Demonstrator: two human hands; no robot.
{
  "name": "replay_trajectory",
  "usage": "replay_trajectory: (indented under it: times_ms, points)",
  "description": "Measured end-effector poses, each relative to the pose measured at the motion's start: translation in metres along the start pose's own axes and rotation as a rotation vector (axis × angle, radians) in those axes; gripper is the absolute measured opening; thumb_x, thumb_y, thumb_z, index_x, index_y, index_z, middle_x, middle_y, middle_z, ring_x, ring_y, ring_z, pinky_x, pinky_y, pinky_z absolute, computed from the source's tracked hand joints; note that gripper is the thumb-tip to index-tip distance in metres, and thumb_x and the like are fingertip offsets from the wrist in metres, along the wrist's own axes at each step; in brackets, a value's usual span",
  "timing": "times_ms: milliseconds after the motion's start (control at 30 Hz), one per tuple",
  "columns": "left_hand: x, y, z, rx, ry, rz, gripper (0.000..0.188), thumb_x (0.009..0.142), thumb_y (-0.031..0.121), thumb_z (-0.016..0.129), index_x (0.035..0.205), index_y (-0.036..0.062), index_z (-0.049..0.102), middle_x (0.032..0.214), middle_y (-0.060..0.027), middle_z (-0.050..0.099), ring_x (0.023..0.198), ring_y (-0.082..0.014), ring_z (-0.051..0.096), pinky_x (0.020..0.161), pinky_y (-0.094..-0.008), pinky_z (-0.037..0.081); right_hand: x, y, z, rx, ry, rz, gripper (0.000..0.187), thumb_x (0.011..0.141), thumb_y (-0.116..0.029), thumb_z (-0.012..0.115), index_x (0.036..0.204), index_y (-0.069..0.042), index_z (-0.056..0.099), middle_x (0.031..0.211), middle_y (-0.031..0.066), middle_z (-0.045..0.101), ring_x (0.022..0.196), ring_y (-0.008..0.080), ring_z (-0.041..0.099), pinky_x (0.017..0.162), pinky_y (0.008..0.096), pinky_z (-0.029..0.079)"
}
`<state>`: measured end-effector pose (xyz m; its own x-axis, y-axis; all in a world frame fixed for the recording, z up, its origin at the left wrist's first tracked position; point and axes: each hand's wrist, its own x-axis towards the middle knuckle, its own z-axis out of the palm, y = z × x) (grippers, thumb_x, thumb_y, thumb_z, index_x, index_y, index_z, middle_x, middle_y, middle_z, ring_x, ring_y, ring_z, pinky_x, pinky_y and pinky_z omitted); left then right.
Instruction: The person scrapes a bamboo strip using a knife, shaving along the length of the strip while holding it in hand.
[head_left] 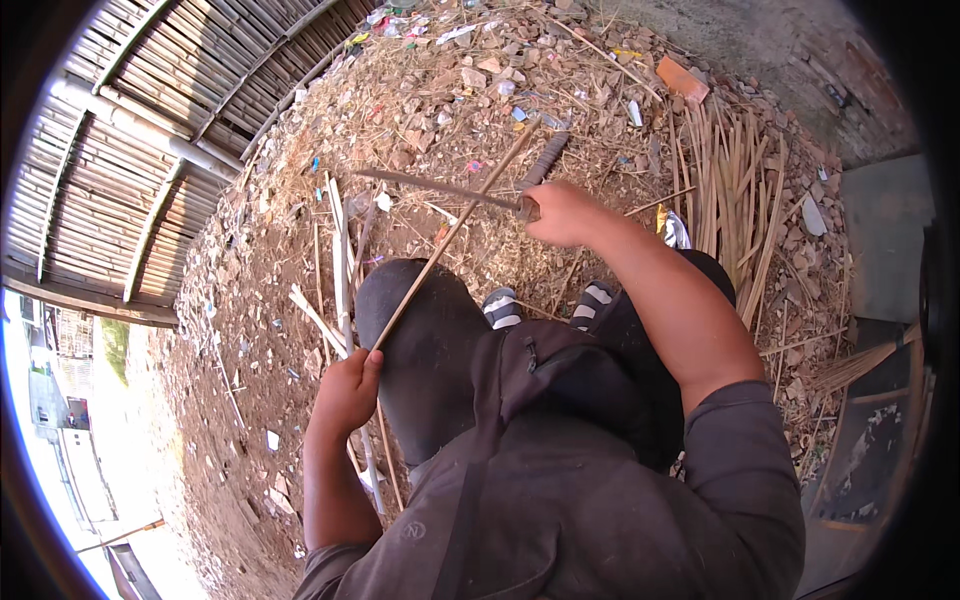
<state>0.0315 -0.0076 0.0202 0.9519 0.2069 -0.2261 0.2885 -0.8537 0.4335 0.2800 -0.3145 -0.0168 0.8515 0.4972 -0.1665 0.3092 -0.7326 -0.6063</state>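
Note:
My left hand [345, 392] is closed around the near end of a thin bamboo strip [428, 268], thumb on top. The strip slants up and away to the right, passing over my left knee. My right hand [558, 213] grips a long knife [430, 185] by its handle, which the fingers mostly hide. Its narrow dark blade points left and crosses the strip beyond its middle; whether the edge touches it I cannot tell. Just past my right hand lies a dark ribbed rod [547, 157] on the ground.
Many split bamboo strips [735, 190] lie in a pile at the right. Pale bamboo pieces [338, 262] rest beside my left knee. A brick [682, 78] sits at the far right. Rubble and litter cover the ground [270, 300]. A bamboo-slat fence [150, 130] stands far left.

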Motion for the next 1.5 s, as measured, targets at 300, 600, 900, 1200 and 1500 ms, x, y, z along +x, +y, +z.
replay_trajectory:
  times_ms: [300,600,900,1200,1500]
  points:
    - [0.002,0.01,-0.007,-0.029,-0.056,-0.016,0.047,0.105,0.04,0.044,0.093,-0.0031,0.059,0.077,-0.0281,0.062,0.079,-0.0484,0.061,0.071,-0.0485,0.048,0.006,0.006,0.014,-0.052,0.03,-0.199,0.02,0.073,-0.023,0.068,0.085,-0.007,0.068,0.081,0.0181,0.068,0.082,0.0375,0.067,0.072,0.0478,0.053]
    - [-0.001,0.017,-0.005,0.001,-0.046,-0.009,0.043,0.105,0.036,0.044,0.091,-0.0029,0.057,0.078,-0.0281,0.062,0.08,-0.0491,0.061,0.071,-0.051,0.047,0.007,0.007,-0.003,-0.069,0.025,-0.1,0.027,0.075,-0.023,0.067,0.097,-0.007,0.068,0.091,0.0184,0.07,0.089,0.0365,0.068,0.079,0.0474,0.054]
    - [-0.003,0.015,0.004,0.094,0.073,0.069,0.041,0.104,0.035,0.046,0.087,-0.0015,0.054,0.074,-0.027,0.062,0.074,-0.0504,0.06,0.066,-0.0549,0.045,0.009,0.01,0.0,-0.096,-0.01,-0.117,0.024,0.074,-0.019,0.064,0.095,-0.007,0.068,0.088,0.018,0.07,0.085,0.0387,0.068,0.077,0.0478,0.054]
    - [-0.01,0.017,0.0,0.129,0.062,0.08,0.039,0.104,0.033,0.047,0.087,-0.0008,0.055,0.074,-0.0283,0.061,0.075,-0.0503,0.06,0.066,-0.0556,0.045,0.014,0.039,-0.008,0.015,0.036,-0.026,0.03,0.077,-0.019,0.064,0.104,-0.009,0.071,0.097,0.0194,0.071,0.091,0.0368,0.068,0.081,0.0458,0.054]
    - [-0.011,0.018,-0.001,0.131,0.052,0.075,0.038,0.103,0.034,0.049,0.089,-0.0007,0.057,0.077,-0.0286,0.063,0.078,-0.0502,0.061,0.068,-0.0561,0.046,-0.003,0.027,-0.01,-0.123,0.008,-0.069,0.033,0.076,-0.022,0.064,0.104,-0.007,0.07,0.096,0.0182,0.071,0.093,0.0348,0.069,0.081,0.0453,0.055]
